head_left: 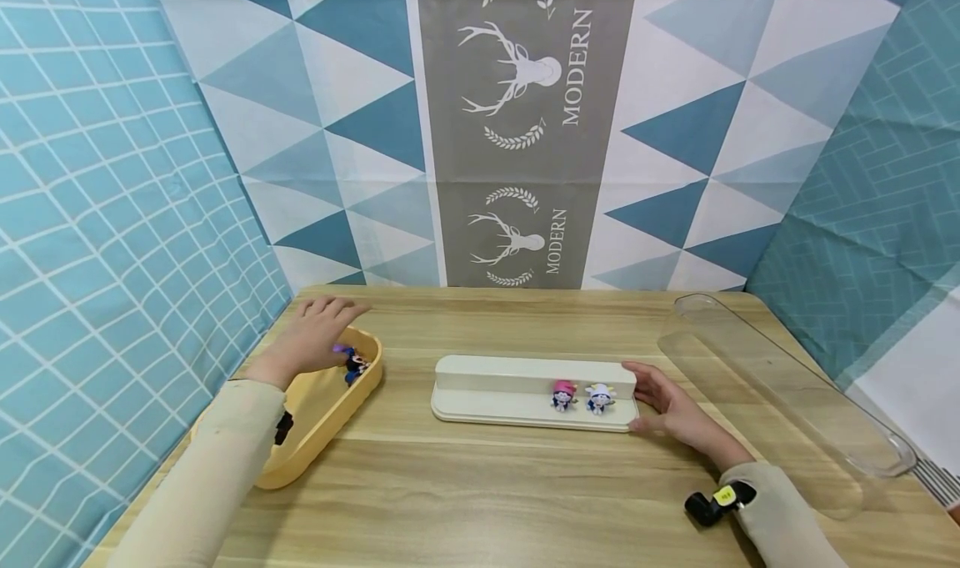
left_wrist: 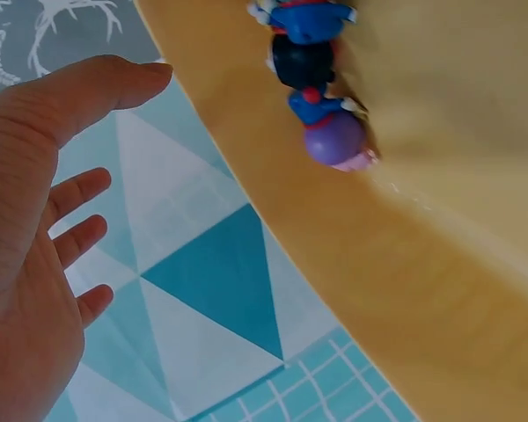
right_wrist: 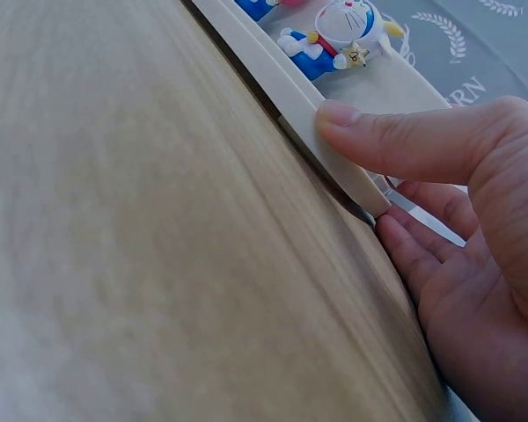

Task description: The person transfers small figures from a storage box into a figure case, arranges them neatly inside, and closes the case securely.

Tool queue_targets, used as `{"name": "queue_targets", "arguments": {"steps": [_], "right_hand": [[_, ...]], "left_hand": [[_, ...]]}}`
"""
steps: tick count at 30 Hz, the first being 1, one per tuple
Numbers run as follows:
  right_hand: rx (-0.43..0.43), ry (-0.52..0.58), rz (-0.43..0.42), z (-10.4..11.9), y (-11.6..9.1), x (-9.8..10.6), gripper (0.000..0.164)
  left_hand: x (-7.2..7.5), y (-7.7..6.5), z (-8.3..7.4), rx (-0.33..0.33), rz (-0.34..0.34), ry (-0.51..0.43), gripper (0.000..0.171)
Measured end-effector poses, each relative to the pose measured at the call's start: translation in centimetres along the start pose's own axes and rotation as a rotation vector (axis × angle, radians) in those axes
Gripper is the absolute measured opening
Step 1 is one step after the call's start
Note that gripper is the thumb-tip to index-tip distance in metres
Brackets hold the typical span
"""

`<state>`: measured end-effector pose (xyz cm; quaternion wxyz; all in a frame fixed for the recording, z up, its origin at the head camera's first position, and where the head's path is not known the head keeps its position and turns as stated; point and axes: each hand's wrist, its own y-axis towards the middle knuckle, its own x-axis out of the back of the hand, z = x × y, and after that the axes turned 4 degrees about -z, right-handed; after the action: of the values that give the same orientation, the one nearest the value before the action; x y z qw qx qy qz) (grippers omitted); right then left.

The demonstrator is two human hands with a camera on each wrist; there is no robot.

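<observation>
In the head view my left hand [head_left: 311, 343] hovers over the far end of a yellow-orange tray [head_left: 322, 434], fingers spread and holding nothing. Small figurines [head_left: 354, 366] lie in the tray just beneath it. One has a purple head [left_wrist: 334, 141] in the left wrist view, beside a blue-and-black one [left_wrist: 304, 57]. My right hand [head_left: 671, 409] grips the right end of a cream stepped display stand [head_left: 487, 397], its thumb on the rim. On the stand's lower step are a figurine with a pink hat [head_left: 564, 395] and a white-hooded figurine [head_left: 600, 398] holding a star.
A long transparent cover [head_left: 780, 384] lies on the right side of the wooden table [head_left: 450, 501]. A patterned cloth [head_left: 517, 134] hangs behind the table, and a blue grid cloth [head_left: 97, 176] borders the left.
</observation>
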<state>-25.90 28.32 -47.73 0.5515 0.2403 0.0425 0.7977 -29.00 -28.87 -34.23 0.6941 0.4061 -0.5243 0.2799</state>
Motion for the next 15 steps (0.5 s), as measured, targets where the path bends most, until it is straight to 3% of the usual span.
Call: {"name": "queue_targets", "arguments": {"steps": [8, 15], "right_hand": [[-0.004, 0.014, 0.006, 0.1, 0.0, -0.1, 0.092], [-0.008, 0.024, 0.008, 0.2, 0.1, 0.0, 0.092]], "left_hand": [[-0.9, -0.8, 1.0, -0.031, -0.026, 0.069, 0.080], [-1.8, -1.4, 1.7, -0.012, -0.019, 0.067, 0.073]]}}
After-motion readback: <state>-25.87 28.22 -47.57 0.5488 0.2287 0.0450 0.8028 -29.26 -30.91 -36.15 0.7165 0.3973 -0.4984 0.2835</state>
